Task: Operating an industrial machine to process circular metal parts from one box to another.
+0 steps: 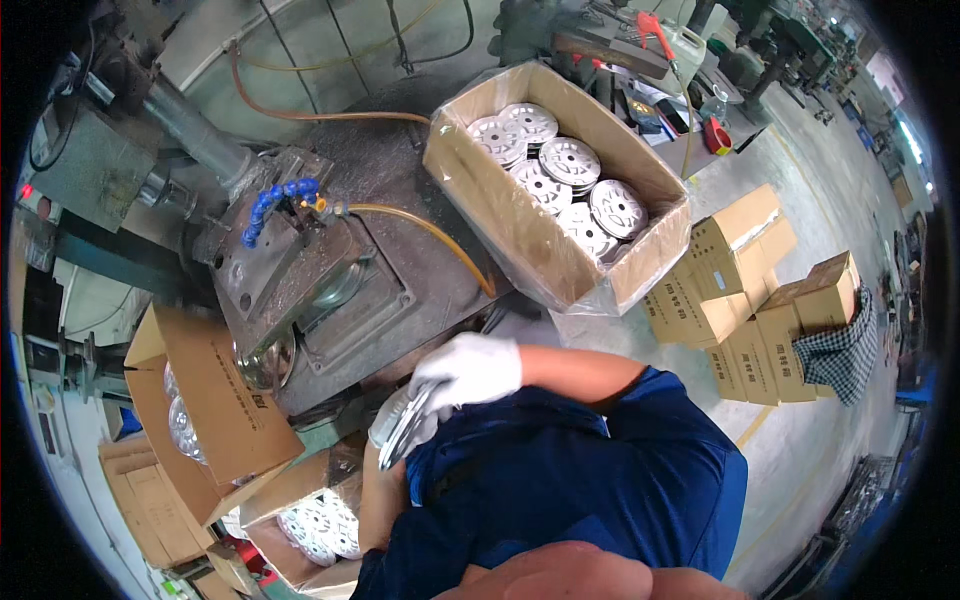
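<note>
Close in front of my body, my two white-gloved hands are together around a few thin, shiny metal discs, seen nearly edge-on. My left hand holds them from the left and below, partly hidden behind them. From above, my right hand reaches over with its fingers closed on the discs' upper edge. How many discs there are I cannot tell. The machine's bench lies just beyond my hands.
A plastic-lined carton of stacked, cut-out metal discs stands at the far right of the bench. At left, a drilling machine has a blue coolant hose. An open carton and a box of perforated discs sit lower left.
</note>
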Action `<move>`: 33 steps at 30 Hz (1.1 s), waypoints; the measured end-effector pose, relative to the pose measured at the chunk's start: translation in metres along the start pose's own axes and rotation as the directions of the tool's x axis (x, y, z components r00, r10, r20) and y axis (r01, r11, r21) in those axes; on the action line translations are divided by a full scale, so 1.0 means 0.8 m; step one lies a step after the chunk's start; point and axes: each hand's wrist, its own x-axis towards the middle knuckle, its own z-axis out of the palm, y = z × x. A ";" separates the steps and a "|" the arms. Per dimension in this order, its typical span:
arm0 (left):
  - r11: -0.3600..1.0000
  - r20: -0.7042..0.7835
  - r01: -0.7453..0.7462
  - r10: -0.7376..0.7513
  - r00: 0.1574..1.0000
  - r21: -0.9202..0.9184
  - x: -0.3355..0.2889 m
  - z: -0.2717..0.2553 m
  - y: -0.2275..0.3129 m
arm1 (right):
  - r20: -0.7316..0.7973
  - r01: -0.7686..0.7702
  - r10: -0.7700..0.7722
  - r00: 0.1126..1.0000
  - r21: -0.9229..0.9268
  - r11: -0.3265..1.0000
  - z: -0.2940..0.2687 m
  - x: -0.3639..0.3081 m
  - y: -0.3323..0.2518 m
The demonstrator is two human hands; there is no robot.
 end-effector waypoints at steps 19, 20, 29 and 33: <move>0.970 -0.346 0.183 -0.229 0.910 -0.161 -0.038 -0.059 -0.005 | -0.673 -0.781 0.710 0.208 0.322 0.535 -0.297 -0.132 0.284; 0.967 -0.361 0.203 -0.247 0.899 -0.155 -0.045 -0.068 -0.009 | -0.725 -0.905 0.651 0.223 0.094 0.415 -0.295 -0.121 0.268; 0.955 -0.573 0.202 -0.291 0.766 -0.215 -0.099 -0.114 -0.043 | -0.793 -0.973 0.571 0.215 -0.122 0.198 -0.291 -0.112 0.260; 0.961 -0.735 0.170 -0.276 0.620 -0.218 -0.145 -0.120 -0.042 | -0.773 -0.952 0.570 0.278 -0.141 0.273 -0.283 -0.109 0.269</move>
